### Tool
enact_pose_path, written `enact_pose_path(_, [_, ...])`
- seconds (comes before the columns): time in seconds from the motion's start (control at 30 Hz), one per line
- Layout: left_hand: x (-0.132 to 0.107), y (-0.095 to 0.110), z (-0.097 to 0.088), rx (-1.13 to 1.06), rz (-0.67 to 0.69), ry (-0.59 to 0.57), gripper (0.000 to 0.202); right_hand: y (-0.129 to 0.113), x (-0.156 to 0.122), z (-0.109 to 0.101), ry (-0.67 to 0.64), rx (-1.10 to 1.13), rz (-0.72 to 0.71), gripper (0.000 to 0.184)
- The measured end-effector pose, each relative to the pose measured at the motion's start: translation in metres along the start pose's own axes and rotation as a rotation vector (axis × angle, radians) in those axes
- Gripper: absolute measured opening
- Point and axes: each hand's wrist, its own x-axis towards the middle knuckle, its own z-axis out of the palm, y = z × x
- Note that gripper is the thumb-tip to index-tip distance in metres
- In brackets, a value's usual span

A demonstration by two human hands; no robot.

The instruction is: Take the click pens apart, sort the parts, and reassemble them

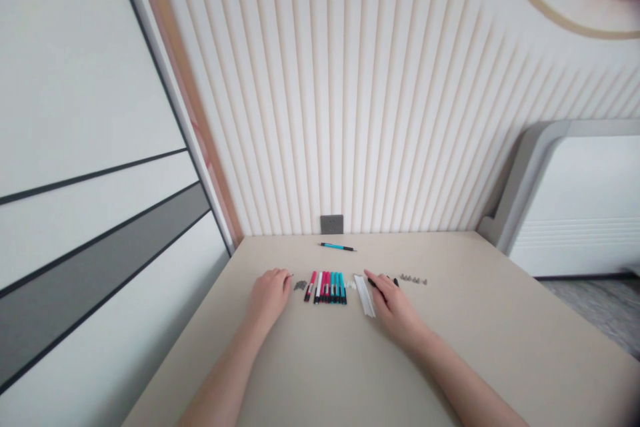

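Observation:
My left hand [271, 292] rests on the table at the left, its fingers curled together. A tiny dark piece [292, 275] sticks out at its fingertips; its kind is too small to make out. Just right of it lies a small heap of dark grey parts [300, 285]. My right hand [394, 305] is closed with a short black pen part [371, 282] showing at its fingers. Beside it lie thin white tubes [365, 295], while more black parts [396, 281] are partly hidden behind the hand. Between my hands is a row of pen barrels [326, 288] in pink, white and blue.
A blue and black pen [337, 247] lies farther back on the beige table [320, 360]. Small white parts [351, 285] sit right of the barrels, and several small metallic parts [413, 279] line up at the right. A dark socket [332, 224] is on the ribbed wall.

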Motion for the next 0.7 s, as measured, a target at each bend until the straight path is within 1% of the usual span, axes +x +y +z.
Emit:
enact_pose_path(0.13, [-0.0044, 0.0053, 0.0054, 0.041, 0.035, -0.004, 0.023, 0.0017, -0.0002, 0.0028, -0.007, -0.018, 0.01, 0.043])
enact_pose_path(0.3, [-0.0061, 0.0066, 0.0084, 0.057, 0.016, -0.033, 0.023, -0.0053, -0.0013, 0.0, -0.034, -0.02, 0.034, 0.041])
enact_pose_path(0.4, [-0.0065, 0.0062, 0.011, 0.022, 0.02, -0.028, 0.023, -0.0057, -0.0017, -0.0003, -0.01, -0.005, 0.067, 0.041])
enact_pose_path(0.5, [-0.0071, 0.0063, 0.0119, -0.058, 0.049, -0.028, 0.024, -0.0036, -0.0017, 0.0007, 0.027, 0.066, 0.098, 0.039])
enact_pose_path(0.6, [-0.0077, 0.0069, 0.0109, -0.12, 0.086, -0.054, 0.027, -0.0023, -0.0013, 0.0017, 0.038, 0.141, 0.12, 0.036])
enact_pose_path(0.7, [-0.0081, 0.0078, 0.0093, -0.13, 0.106, -0.092, 0.024, -0.0032, -0.001, 0.0018, 0.047, 0.163, 0.135, 0.032])
